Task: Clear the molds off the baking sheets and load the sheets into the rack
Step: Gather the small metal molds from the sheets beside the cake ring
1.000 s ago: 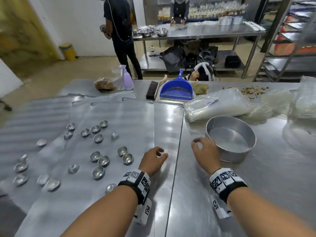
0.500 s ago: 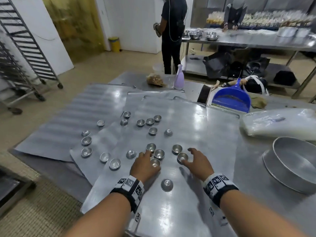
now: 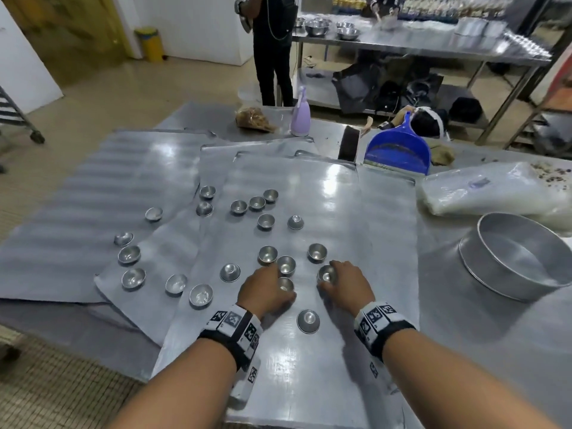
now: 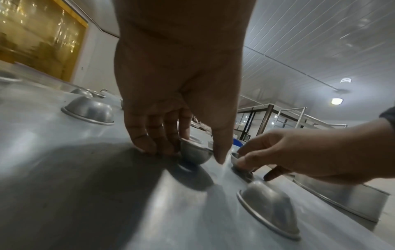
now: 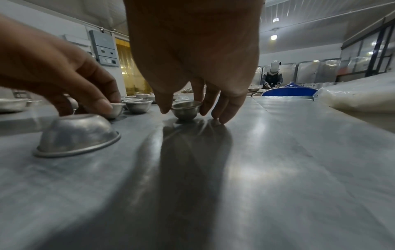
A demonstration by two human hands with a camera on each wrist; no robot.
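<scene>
Head view. I am working over the top baking sheet, one of several overlapping sheets on the tabletop. My left hand is curling its fingers round a small metal mold sitting upright on the sheet. My right hand is pinching a second mold by its rim. Just behind and between both hands, one mold is lying upside down. More molds are scattering ahead of and to the left of my left hand, spilling onto the lower sheets. A round cake pan is sitting well to the right of my right hand; judging by its position, it is the likely drop-off.

Left wrist view. My thumb and fingers are closing on opposite sides of the cup, touching it at the rolled rim. It is still resting on the sheet.

Right wrist view. Thumb on one side, fingers on the other, the mold between them, base still down on the sheet.

Handling notes (judgement). Thin pressed metal: light, stiff, smooth and probably slippery on the rounded wall. The rolled lip is giving the best purchase, so I am taking each cup at the rim. The cups look likely to nest. The inverted one needs a fingertip under its lip. The sheets look thin and wide; once they are cleared I would take them by the edges.
</scene>
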